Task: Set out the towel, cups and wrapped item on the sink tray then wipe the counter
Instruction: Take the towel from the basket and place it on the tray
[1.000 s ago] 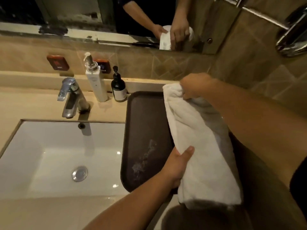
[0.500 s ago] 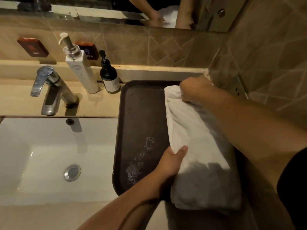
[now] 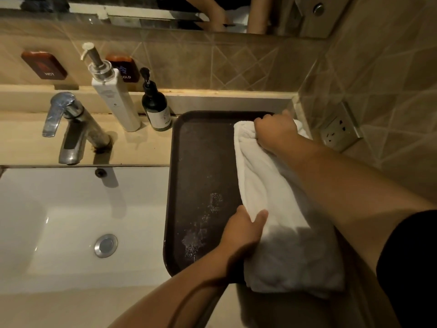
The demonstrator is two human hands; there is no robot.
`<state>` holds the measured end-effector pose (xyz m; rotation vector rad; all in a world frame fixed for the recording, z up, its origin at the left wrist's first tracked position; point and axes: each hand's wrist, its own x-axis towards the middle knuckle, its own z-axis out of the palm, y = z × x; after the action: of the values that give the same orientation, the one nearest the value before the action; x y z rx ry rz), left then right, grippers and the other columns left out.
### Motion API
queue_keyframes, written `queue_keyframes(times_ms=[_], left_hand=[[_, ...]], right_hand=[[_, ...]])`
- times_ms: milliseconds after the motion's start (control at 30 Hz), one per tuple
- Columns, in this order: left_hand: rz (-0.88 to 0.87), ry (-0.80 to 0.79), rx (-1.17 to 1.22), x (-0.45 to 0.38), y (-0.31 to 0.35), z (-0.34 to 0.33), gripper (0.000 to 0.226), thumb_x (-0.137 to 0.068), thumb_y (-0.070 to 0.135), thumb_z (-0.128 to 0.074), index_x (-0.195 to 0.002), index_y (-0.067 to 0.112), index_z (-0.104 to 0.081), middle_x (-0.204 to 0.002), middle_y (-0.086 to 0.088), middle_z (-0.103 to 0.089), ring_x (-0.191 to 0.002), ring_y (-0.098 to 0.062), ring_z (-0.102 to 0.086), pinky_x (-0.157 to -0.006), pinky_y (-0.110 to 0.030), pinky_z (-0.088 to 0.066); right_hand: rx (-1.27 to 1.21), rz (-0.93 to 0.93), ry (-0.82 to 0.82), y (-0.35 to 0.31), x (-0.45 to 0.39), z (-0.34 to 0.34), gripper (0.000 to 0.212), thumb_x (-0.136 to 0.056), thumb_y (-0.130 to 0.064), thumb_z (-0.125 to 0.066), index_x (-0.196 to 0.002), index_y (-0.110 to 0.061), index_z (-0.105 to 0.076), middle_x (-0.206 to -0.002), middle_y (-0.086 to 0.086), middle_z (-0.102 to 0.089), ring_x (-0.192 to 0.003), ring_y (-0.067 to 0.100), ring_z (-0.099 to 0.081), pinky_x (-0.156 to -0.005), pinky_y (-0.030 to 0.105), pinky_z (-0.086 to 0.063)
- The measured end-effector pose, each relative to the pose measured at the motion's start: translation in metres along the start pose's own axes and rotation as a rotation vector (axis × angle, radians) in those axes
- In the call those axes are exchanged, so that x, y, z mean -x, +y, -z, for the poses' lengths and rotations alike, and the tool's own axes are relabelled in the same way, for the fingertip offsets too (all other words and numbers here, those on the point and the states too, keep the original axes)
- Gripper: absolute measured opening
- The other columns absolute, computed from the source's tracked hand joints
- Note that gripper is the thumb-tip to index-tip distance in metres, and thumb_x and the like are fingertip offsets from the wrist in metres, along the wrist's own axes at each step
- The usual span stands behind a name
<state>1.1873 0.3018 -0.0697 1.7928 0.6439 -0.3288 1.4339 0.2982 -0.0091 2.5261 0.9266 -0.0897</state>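
- We lay the folded white towel [image 3: 272, 209] lengthwise along the 3 o'clock side of the dark tray [image 3: 203, 162], likely leaving room for the cups.
- Our right hand [image 3: 275, 130] clutches its far end, fingers curled in; our left hand [image 3: 243, 229] pinches its near edge, thumb on top.
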Motion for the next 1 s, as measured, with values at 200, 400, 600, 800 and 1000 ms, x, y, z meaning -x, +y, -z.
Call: queue_keyframes(times_ms=[200, 400, 600, 800, 1000], left_hand=[[-0.353, 0.243, -0.498, 0.037, -0.008, -0.008, 0.072, -0.092, 0.049, -0.047, -0.152, 0.025, -0.015, -0.162, -0.007, -0.018, -0.143, -0.028, -0.026, -0.114, -0.046, -0.028], [-0.557, 0.135, -0.895, 0.041, -0.013, -0.032, 0.068, -0.092, 0.058, -0.039, -0.146, 0.016, -0.043, -0.154, -0.012, -0.042, -0.141, -0.035, -0.039, -0.105, -0.062, -0.030], [-0.493, 0.055, -0.902, 0.032, -0.028, -0.040, 0.071, -0.095, 0.057, -0.032, -0.151, 0.013, -0.035, -0.159, -0.015, -0.028, -0.146, -0.037, -0.024, -0.110, -0.066, -0.021], [-0.473, -0.063, -0.918, 0.033, -0.016, -0.023, 0.077, -0.092, 0.061, -0.007, -0.157, 0.021, 0.005, -0.162, -0.004, 0.022, -0.149, -0.027, 0.021, -0.115, -0.050, 0.017], [-0.531, -0.077, -0.891, 0.041, 0.017, 0.032, 0.064, -0.098, 0.052, -0.033, -0.149, 0.014, -0.029, -0.156, -0.012, -0.032, -0.144, -0.034, -0.027, -0.119, -0.049, -0.020]], right_hand=[[-0.092, -0.090, 0.313, 0.000, 0.040, -0.026, 0.050, -0.091, -0.049, -0.054, -0.136, -0.028, -0.051, -0.149, 0.011, -0.045, -0.141, 0.036, -0.032, -0.116, 0.062, -0.009], [-0.248, -0.118, 0.205, -0.013, 0.092, -0.053, 0.070, -0.092, -0.066, -0.012, -0.150, -0.032, -0.031, -0.164, 0.004, -0.017, -0.150, 0.034, -0.010, -0.118, 0.058, 0.001], [-0.251, -0.108, 0.117, -0.013, 0.091, -0.070, 0.076, -0.089, -0.067, 0.004, -0.154, -0.033, -0.013, -0.166, 0.003, -0.005, -0.151, 0.032, 0.000, -0.120, 0.054, 0.002], [-0.280, -0.099, 0.054, -0.009, 0.094, -0.061, 0.075, -0.088, -0.068, -0.001, -0.155, -0.033, -0.011, -0.166, 0.002, -0.003, -0.151, 0.031, 0.002, -0.120, 0.053, 0.003], [-0.385, -0.143, 0.017, -0.005, 0.111, -0.024, 0.061, -0.096, -0.060, -0.028, -0.150, -0.032, -0.028, -0.160, 0.002, -0.028, -0.147, 0.029, -0.023, -0.121, 0.052, -0.009]])
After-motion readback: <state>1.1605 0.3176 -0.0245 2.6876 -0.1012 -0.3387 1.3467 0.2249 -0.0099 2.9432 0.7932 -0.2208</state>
